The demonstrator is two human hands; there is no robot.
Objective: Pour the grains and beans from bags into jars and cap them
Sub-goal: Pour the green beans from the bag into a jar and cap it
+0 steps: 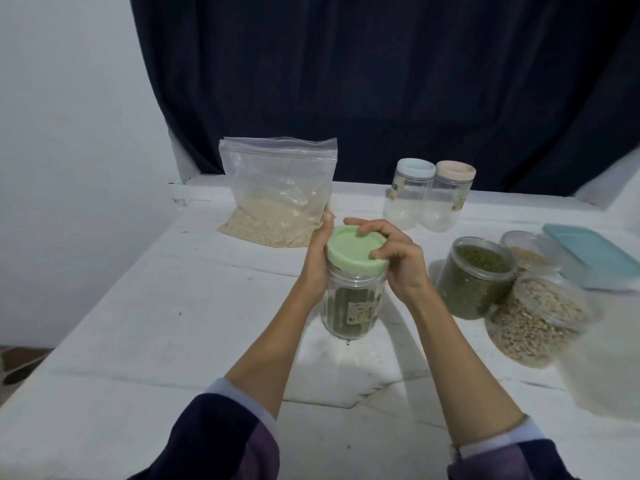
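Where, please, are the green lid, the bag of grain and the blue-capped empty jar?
green lid [355, 249]: head view, middle of its top.
bag of grain [277, 202]: head view, clear front.
blue-capped empty jar [405, 199]: head view, clear wall.

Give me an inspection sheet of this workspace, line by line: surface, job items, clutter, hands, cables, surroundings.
Surface: white table, scuffed, a few dark specks.
Job's things: green-lidded jar with dark green contents, upright in the middle; zip bag partly filled with pale grain behind it; two empty capped jars at the back; three open filled jars at the right, one with green beans, two with pale grains.
Clutter: blue-lidded container at far right.
Grippers: left hand holds the jar's side; right hand grips the green lid.
Cables: nothing seen.
Surroundings: dark curtain behind, white wall at left.
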